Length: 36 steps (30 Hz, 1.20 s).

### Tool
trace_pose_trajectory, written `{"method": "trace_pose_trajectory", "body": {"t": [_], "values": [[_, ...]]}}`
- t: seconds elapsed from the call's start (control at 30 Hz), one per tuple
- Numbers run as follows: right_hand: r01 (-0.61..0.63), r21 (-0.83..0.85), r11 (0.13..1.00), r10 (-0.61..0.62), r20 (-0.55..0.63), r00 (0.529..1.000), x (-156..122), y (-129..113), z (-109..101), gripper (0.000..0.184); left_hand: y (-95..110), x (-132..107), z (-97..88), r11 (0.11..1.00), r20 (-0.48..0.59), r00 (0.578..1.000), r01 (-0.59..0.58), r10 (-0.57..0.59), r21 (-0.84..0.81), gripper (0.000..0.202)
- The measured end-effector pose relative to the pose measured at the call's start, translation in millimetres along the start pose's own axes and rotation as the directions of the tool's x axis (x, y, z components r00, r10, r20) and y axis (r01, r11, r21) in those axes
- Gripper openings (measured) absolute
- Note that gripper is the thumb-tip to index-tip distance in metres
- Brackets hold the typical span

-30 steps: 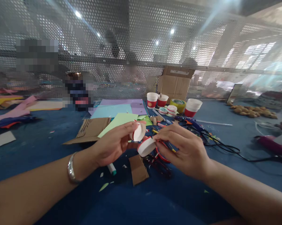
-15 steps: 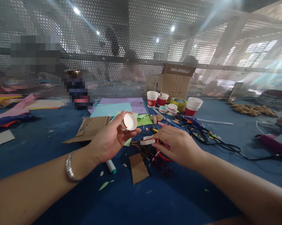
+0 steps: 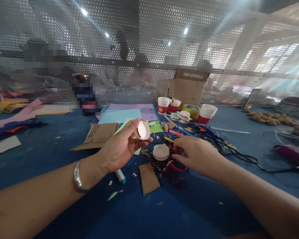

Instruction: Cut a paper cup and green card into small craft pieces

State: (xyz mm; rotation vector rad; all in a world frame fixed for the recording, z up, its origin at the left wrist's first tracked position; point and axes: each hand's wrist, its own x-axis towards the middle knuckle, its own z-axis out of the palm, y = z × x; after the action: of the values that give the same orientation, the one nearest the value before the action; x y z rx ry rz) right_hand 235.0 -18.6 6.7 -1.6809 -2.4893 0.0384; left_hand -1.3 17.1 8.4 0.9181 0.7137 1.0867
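Observation:
In my left hand is a small cut-off paper cup base, white inside with a red band, held between thumb and fingers and tilted towards me. My right hand hovers just right of a second round white cup base, which lies on the clutter. Thumb and fingers of the right hand stand apart with nothing visible between them. Below that hand shows a red loop, which looks like a scissors handle. A yellow stick points towards the right fingertips. A brown cardboard piece lies in front.
Paper cups, yellow-green tape and a cardboard box stand at the back. A blue glue gun trails a black cable rightwards. A teal-tipped marker and folded cardboard lie left. A perforated metal screen rises behind.
My right hand has let go of the second cup base, which now rests on the table, and has moved slightly right. The left hand still holds its cup base.

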Motion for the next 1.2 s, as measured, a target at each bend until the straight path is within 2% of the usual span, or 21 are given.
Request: {"method": "trace_pose_trajectory", "body": {"t": [0.2, 0.33, 0.57, 0.67, 0.8, 1.03, 1.2], "values": [[-0.082, -0.016, 0.997, 0.081, -0.016, 0.997, 0.5, 0.1, -1.3, 0.012, 0.5, 0.1, -1.5, 1.0, 0.008, 1.0, -0.006, 0.006, -0.017, 0.024], [-0.132, -0.034, 0.991, 0.129, -0.066, 0.989, 2.8, 3.1, -2.8, 0.013, 0.7, 0.2, -2.1, 1.0, -0.009, 1.0, 0.003, -0.003, -0.03, 0.023], [-0.149, 0.012, 0.989, 0.149, -0.111, 0.983, 9.6, 12.5, -4.2, 0.016, -0.6, -2.1, -2.1, 0.998, 0.0, 0.998, 0.062, -0.062, 0.001, 0.024], [-0.149, 0.044, 0.988, 0.153, -0.085, 0.985, 8.7, 13.8, -5.6, 0.017, -1.2, -2.7, -2.9, 0.998, 0.012, 0.999, 0.052, -0.053, 0.047, 0.026], [-0.101, 0.1, 0.99, 0.101, 0.001, 0.995, 5.7, 8.6, -4.5, 0.019, -1.7, -2.9, -3.2, 0.997, 0.016, 1.0, 0.02, -0.021, 0.073, 0.026], [0.083, 0.321, 0.944, -0.106, 0.057, 0.993, -5.6, -12.8, -3.3, 0.016, -3.1, -2.8, -3.4, 0.997, 0.014, 1.0, -0.028, 0.027, 0.076, 0.023], [0.123, 0.227, 0.966, -0.143, 0.071, 0.987, -9.8, -27.8, -3.5, 0.015, -3.8, -1.2, -5.4, 0.997, 0.016, 1.0, -0.028, 0.027, 0.068, 0.025]]}}
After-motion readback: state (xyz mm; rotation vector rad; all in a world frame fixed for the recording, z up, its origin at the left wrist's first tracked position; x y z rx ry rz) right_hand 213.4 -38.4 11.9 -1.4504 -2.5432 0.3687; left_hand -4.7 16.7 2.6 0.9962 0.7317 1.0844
